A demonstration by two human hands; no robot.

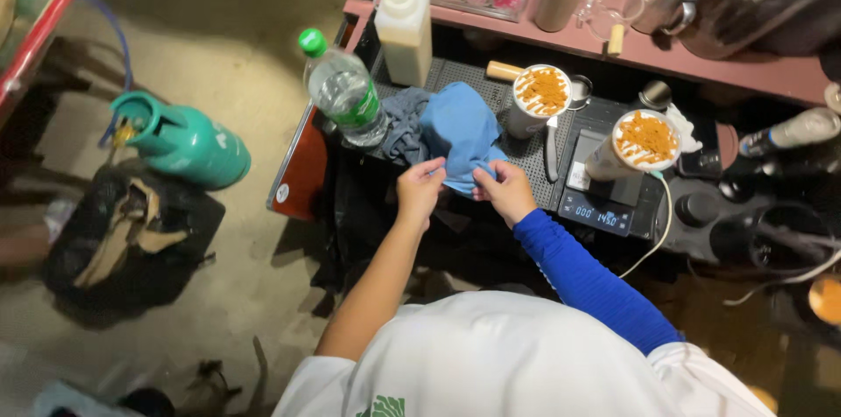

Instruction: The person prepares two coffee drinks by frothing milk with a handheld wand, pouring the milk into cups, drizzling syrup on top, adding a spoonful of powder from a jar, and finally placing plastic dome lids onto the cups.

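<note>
Blue cloth [462, 132] is lying bunched on the black mat [526, 150] at the bench [302, 173] edge, and both hands are pinching its near hem: the left hand [419, 192] and the right hand [504, 192] each have their grip closed on the fabric. Two cups [541, 100] are already standing filled and topped with orange crumbs, one on a scale [604, 198], so the wiping looks like late tidying. A water bottle [343, 91] is standing beside a grey rag [403, 123]. A green gas cylinder [184, 141] is lying on the concrete floor [236, 49].
</note>
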